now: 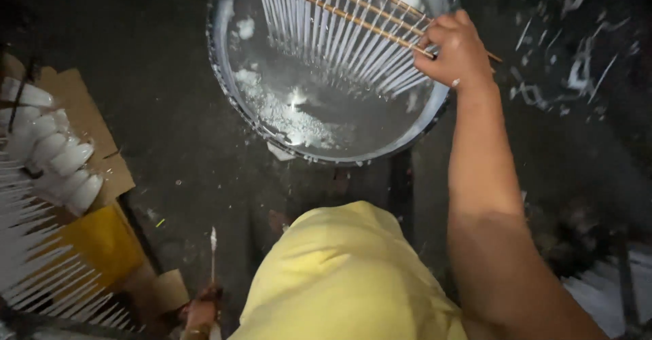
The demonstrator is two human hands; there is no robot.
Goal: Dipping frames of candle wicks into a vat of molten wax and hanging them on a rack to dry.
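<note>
Right hand [456, 51] gripping wooden rack [346, 10] of thin white candles [339, 41], holding it over round vat [234, 102] of pale wax; candle tips hanging at liquid surface. Left hand [202, 311] pinching single thin candle [213, 255] upright, low beside yellow garment [346, 272]. Finished white candles [47, 272] lying on cardboard, well apart. Dipping looking midway: this rack's coat not yet thick.

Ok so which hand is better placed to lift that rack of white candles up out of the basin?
The right hand: it already grips the wooden rack of candles over the basin. The left hand is low beside the body, holding a single thin candle.
</note>
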